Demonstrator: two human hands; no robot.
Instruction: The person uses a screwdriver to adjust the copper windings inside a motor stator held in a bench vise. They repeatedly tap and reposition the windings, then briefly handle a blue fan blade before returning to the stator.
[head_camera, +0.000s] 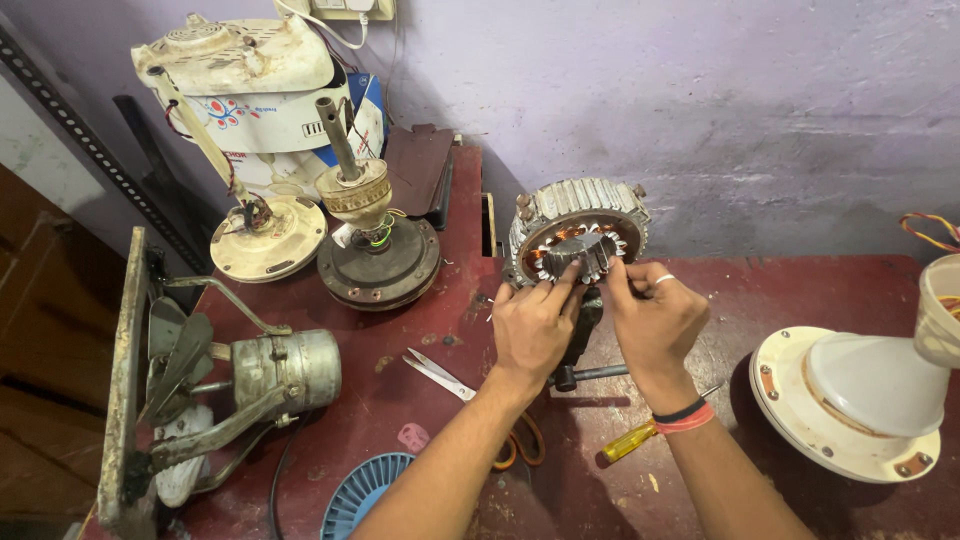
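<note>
A round fan motor stator (578, 232) with copper windings and a ribbed metal rim stands on edge in a small black bench vise (584, 330) on the dark red table (780, 300). My left hand (532, 325) pinches at the lower left of the stator's inner core. My right hand (652, 318), with a ring and wristbands, touches the lower right of the core with its fingertips. What the fingers pinch is too small to tell.
Scissors (445, 378) with orange handles lie under my left forearm. A yellow-handled screwdriver (630, 442) lies under my right wrist. Old ceiling fan motors (378, 250) stand at the back left, an exhaust fan (215, 385) at left, a white fan housing (850, 400) at right, a blue fan blade (365, 495) at the front.
</note>
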